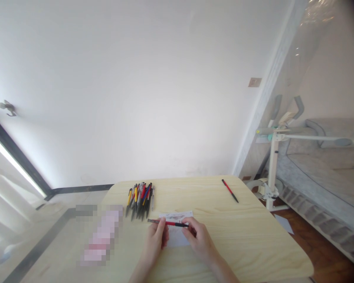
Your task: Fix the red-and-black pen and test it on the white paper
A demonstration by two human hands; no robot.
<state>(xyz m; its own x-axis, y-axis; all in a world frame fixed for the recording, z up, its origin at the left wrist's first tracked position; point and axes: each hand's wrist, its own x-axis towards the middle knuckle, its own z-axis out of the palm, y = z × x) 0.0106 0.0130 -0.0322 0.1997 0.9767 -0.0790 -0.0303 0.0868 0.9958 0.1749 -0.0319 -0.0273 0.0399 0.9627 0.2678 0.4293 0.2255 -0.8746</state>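
Observation:
A red pen (170,223) with a black grip lies level between my two hands, above a white sheet of paper (177,239) with dark scribbles. My left hand (157,236) is closed round the pen's left part, its thumb on top. At the black right end, my right hand (196,234) pinches the pen between thumb and fingers. Beyond my left hand a pile of pens (140,199) in yellow, red, blue, grey and black lies on the table. Another red and black pen (230,191) rests alone towards the table's back right.
The pale wooden table (253,239) has rounded corners and stands near a white wall (150,94). A blurred pink patch (102,237) is at the left. On the right are a white exercise machine (273,169) and a grey sofa (327,165).

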